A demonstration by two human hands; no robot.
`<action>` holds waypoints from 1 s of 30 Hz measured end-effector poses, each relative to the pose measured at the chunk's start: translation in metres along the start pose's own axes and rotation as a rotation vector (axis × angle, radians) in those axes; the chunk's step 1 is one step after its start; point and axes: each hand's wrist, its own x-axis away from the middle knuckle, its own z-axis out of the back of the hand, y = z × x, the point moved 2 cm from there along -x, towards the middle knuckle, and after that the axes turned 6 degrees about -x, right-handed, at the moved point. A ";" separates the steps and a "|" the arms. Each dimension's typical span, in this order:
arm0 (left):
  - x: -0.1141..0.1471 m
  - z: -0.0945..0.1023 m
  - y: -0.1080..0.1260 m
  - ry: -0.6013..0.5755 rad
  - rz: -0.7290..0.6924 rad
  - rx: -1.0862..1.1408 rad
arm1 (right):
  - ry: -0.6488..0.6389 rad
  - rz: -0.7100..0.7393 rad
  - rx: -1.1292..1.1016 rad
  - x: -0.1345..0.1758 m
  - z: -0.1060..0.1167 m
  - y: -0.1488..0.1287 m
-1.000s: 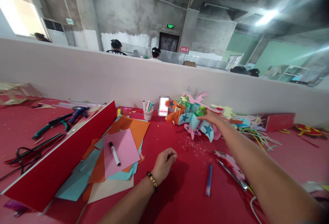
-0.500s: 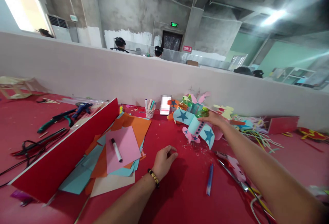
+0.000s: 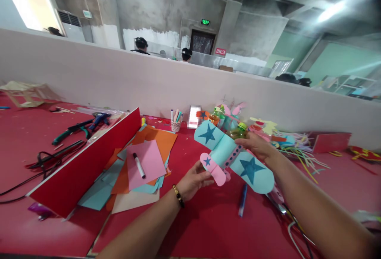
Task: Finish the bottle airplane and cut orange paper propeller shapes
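Note:
A toy airplane (image 3: 224, 152) made from a clear green bottle and coloured paper is tilted above the table in front of me. Its light-blue wings bear dark blue stars, dark dots line the body, and the pink tail (image 3: 212, 168) has a smaller star. The green-capped neck (image 3: 241, 127) points away from me. My right hand (image 3: 256, 144) grips the body near the neck, its fingers partly hidden behind the plane. At the tail end, my left hand (image 3: 195, 181) has its thumb and fingers closed about the pink paper; the exact contact is partly hidden.
Coloured paper sheets (image 3: 166, 142) with a marker (image 3: 139, 165) lie left, beside a red divider (image 3: 89, 164). A pen cup (image 3: 176, 126) stands at the back. A blue pen (image 3: 243, 200) lies in front; scissors (image 3: 279, 207) and paper strips (image 3: 300, 154) are right.
The airplane has been lifted and brought nearer to me by my right hand. My left hand, empty before, has come to its tail. The view has shifted slightly.

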 end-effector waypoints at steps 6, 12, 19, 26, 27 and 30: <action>0.005 -0.008 0.000 0.020 0.014 -0.027 | -0.009 -0.018 -0.045 0.016 -0.007 -0.003; 0.014 -0.019 -0.002 -0.010 0.057 -0.076 | 0.031 0.004 0.000 0.031 -0.006 -0.007; 0.078 -0.033 0.011 0.090 0.013 -0.272 | -0.064 -0.146 -0.136 0.053 -0.031 0.020; 0.153 -0.013 -0.001 0.573 -0.398 -1.139 | -0.150 -0.254 -0.322 0.065 -0.095 0.099; 0.156 -0.012 -0.004 0.565 -0.386 -1.224 | -0.149 -0.262 -0.343 0.066 -0.100 0.108; 0.159 -0.008 -0.007 0.548 -0.329 -1.327 | -0.139 -0.316 -0.364 0.065 -0.110 0.128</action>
